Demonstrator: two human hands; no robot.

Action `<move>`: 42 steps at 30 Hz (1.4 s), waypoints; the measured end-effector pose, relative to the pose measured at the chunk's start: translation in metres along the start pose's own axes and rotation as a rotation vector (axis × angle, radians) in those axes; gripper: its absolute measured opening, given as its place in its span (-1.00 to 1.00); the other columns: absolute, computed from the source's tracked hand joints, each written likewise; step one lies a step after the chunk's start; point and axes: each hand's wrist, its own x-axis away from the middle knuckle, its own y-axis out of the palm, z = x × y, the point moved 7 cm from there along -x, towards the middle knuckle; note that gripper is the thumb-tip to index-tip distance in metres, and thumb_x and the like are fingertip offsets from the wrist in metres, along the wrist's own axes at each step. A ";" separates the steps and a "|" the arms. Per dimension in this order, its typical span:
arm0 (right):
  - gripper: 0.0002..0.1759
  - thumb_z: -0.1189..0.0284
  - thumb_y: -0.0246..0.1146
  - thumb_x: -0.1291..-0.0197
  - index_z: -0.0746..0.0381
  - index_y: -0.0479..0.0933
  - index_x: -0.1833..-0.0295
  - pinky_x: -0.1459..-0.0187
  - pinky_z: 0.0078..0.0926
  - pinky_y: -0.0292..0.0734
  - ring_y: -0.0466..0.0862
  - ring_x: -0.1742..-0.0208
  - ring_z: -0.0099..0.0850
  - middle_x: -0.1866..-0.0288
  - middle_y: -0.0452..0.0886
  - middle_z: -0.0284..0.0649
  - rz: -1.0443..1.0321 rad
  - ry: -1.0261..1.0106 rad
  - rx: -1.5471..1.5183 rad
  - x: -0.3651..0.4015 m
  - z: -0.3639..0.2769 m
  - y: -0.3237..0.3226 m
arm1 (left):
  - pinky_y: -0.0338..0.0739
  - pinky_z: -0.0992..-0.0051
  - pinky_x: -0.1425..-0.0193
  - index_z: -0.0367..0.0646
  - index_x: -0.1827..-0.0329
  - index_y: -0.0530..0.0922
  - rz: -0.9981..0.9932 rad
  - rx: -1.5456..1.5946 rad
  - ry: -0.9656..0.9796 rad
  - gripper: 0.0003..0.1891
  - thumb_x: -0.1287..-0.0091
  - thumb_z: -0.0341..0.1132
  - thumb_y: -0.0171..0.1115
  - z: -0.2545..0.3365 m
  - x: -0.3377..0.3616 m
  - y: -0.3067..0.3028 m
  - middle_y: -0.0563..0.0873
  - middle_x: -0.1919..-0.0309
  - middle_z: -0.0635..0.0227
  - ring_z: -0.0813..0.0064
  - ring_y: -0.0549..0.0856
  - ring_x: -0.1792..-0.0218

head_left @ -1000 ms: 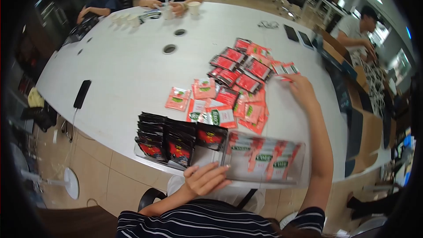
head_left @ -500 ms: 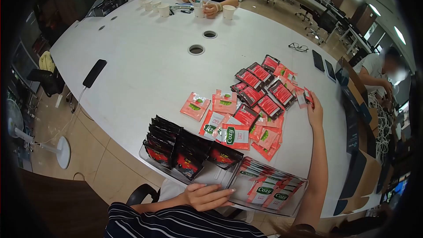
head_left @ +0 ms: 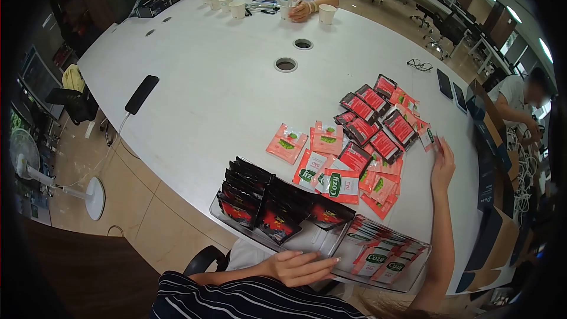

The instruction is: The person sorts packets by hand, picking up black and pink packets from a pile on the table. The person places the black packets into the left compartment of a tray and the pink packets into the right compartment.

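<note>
My left hand lies along the front edge of a clear divided tray, fingers stretched out and touching the rim; its thumb is hidden. Upright black packets with red fronts fill the tray's left side, and pink-and-white Cozy sachets stand in its right compartment. Beyond the tray, my right hand is open at the right side of a loose pile, fingertips close to a Cozy sachet. The pile mixes red-and-black packets with pink sachets.
A phone on a cable lies left on the white table. Glasses and two phones lie far right, beside cardboard boxes. Across the table, a person's hand touches a paper cup holding pens.
The view has shifted, moving everything rightward in the picture. My right hand's fingers have come off the Cozy sachet at the pile's right side. My left hand stays at the tray's front edge.
</note>
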 end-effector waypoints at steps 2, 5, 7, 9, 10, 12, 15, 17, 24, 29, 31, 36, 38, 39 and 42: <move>-0.46 0.68 0.09 -0.20 0.14 0.44 -0.30 -0.26 -0.30 0.38 0.48 -0.28 -0.14 -0.31 0.46 -0.06 -0.103 -0.099 0.107 0.011 -0.035 -0.003 | 0.22 0.75 0.18 0.14 0.16 0.61 0.025 -0.005 0.016 -0.79 -0.22 -0.07 0.36 -0.002 -0.001 0.000 0.73 0.02 0.72 0.77 0.61 0.26; -0.40 0.71 0.12 -0.12 0.14 0.43 -0.31 -0.34 -0.30 0.29 0.43 -0.34 -0.14 -0.36 0.41 -0.08 -0.292 -0.054 0.020 0.023 -0.053 0.007 | 0.21 0.75 0.20 0.14 0.17 0.61 0.038 0.000 0.011 -0.80 -0.23 -0.06 0.34 -0.001 0.001 0.000 0.73 0.03 0.73 0.77 0.61 0.28; -0.36 0.73 0.12 -0.09 0.13 0.42 -0.33 -0.36 -0.30 0.27 0.40 -0.37 -0.13 -0.37 0.40 -0.08 -0.364 -0.029 0.005 0.024 -0.062 0.010 | 0.21 0.75 0.22 0.15 0.17 0.62 0.042 -0.005 0.019 -0.81 -0.24 -0.06 0.34 -0.001 0.000 0.000 0.73 0.03 0.74 0.78 0.60 0.28; -0.37 0.73 0.12 -0.09 0.13 0.42 -0.33 -0.35 -0.30 0.27 0.40 -0.36 -0.12 -0.36 0.41 -0.08 -0.388 -0.026 -0.002 0.021 -0.065 0.009 | 0.21 0.75 0.23 0.16 0.17 0.62 0.030 -0.005 0.010 -0.81 -0.24 -0.06 0.34 0.000 0.000 0.001 0.73 0.04 0.75 0.78 0.60 0.27; -0.37 0.73 0.12 -0.09 0.13 0.42 -0.33 -0.35 -0.30 0.28 0.40 -0.36 -0.12 -0.36 0.41 -0.08 -0.400 -0.028 -0.004 0.021 -0.066 0.009 | 0.21 0.76 0.23 0.16 0.17 0.62 0.027 -0.005 0.003 -0.81 -0.24 -0.06 0.34 0.000 0.000 0.001 0.73 0.04 0.76 0.78 0.60 0.27; -0.37 0.73 0.12 -0.10 0.13 0.41 -0.33 -0.35 -0.30 0.28 0.41 -0.35 -0.13 -0.36 0.41 -0.08 -0.407 -0.055 0.034 0.022 -0.063 0.010 | 0.22 0.75 0.22 0.16 0.16 0.62 0.025 -0.003 0.001 -0.80 -0.23 -0.06 0.34 0.000 -0.001 0.001 0.73 0.04 0.76 0.78 0.60 0.26; -0.38 0.73 0.11 -0.10 0.14 0.41 -0.33 -0.35 -0.31 0.29 0.41 -0.35 -0.15 -0.35 0.42 -0.09 -0.406 -0.056 0.056 0.024 -0.063 0.008 | 0.22 0.75 0.22 0.16 0.15 0.62 0.017 -0.001 0.002 -0.80 -0.23 -0.06 0.34 0.000 0.000 0.000 0.73 0.04 0.76 0.77 0.60 0.26; -0.38 0.73 0.11 -0.11 0.14 0.41 -0.33 -0.35 -0.31 0.29 0.41 -0.35 -0.16 -0.35 0.42 -0.09 -0.401 -0.050 0.062 0.023 -0.064 0.008 | 0.22 0.75 0.21 0.16 0.15 0.62 0.014 0.005 0.003 -0.79 -0.23 -0.05 0.34 -0.001 -0.001 0.000 0.73 0.04 0.76 0.77 0.60 0.26; -0.40 0.68 0.11 -0.11 0.15 0.41 -0.33 -0.34 -0.32 0.30 0.41 -0.35 -0.16 -0.34 0.42 -0.07 -0.390 -0.058 0.074 0.025 -0.067 0.006 | 0.20 0.73 0.22 0.15 0.17 0.64 0.049 -0.001 0.002 -0.81 -0.22 -0.06 0.34 0.000 0.000 0.000 0.73 0.03 0.76 0.76 0.60 0.28; -0.51 0.60 0.15 -0.14 0.18 0.47 -0.24 -0.25 -0.31 0.38 0.49 -0.25 -0.14 -0.23 0.51 -0.05 -0.354 -0.107 0.139 0.026 -0.069 0.001 | 0.20 0.70 0.20 0.12 0.18 0.66 0.009 0.008 -0.018 -0.80 -0.20 -0.10 0.36 0.000 -0.005 -0.001 0.74 0.05 0.76 0.76 0.58 0.30; -0.60 0.54 0.18 -0.17 0.20 0.52 -0.16 -0.14 -0.30 0.47 0.57 -0.13 -0.14 -0.10 0.60 -0.06 -0.323 -0.156 0.195 0.025 -0.075 -0.003 | 0.20 0.70 0.19 0.10 0.18 0.66 -0.006 0.012 -0.021 -0.80 -0.18 -0.11 0.36 0.000 -0.006 -0.002 0.74 0.07 0.76 0.75 0.58 0.32; -0.78 0.33 0.22 -0.24 0.18 0.58 0.06 0.23 -0.23 0.53 0.63 0.22 -0.18 0.24 0.66 -0.16 -0.199 -0.103 0.325 0.025 -0.067 -0.012 | 0.18 0.60 -0.02 0.12 0.22 0.66 -0.018 -0.014 -0.007 -0.81 -0.15 -0.10 0.37 0.003 -0.004 0.001 0.75 0.10 0.75 0.73 0.58 0.34; -0.79 0.31 0.21 -0.25 0.17 0.60 0.09 0.23 -0.23 0.53 0.63 0.22 -0.18 0.23 0.67 -0.17 -0.169 -0.094 0.279 0.024 -0.070 -0.018 | 0.15 0.57 -0.09 0.13 0.23 0.65 -0.047 -0.020 -0.013 -0.81 -0.15 -0.08 0.37 0.003 -0.003 0.001 0.75 0.11 0.75 0.71 0.58 0.34; -0.80 0.31 0.20 -0.25 0.16 0.61 0.10 0.23 -0.23 0.53 0.63 0.22 -0.18 0.23 0.67 -0.18 -0.132 -0.101 0.249 0.024 -0.070 -0.020 | 0.13 0.56 -0.14 0.15 0.25 0.65 -0.069 -0.017 -0.014 -0.81 -0.14 -0.07 0.38 0.003 0.000 0.003 0.75 0.11 0.74 0.69 0.58 0.31; -0.76 0.33 0.21 -0.25 0.13 0.61 0.00 0.16 -0.28 0.55 0.65 0.14 -0.20 0.14 0.68 -0.19 -0.192 0.051 0.166 0.008 -0.080 -0.039 | 0.14 0.54 -0.13 0.17 0.27 0.65 -0.095 -0.024 -0.014 -0.82 -0.14 -0.05 0.38 0.003 0.004 0.005 0.75 0.10 0.75 0.68 0.57 0.26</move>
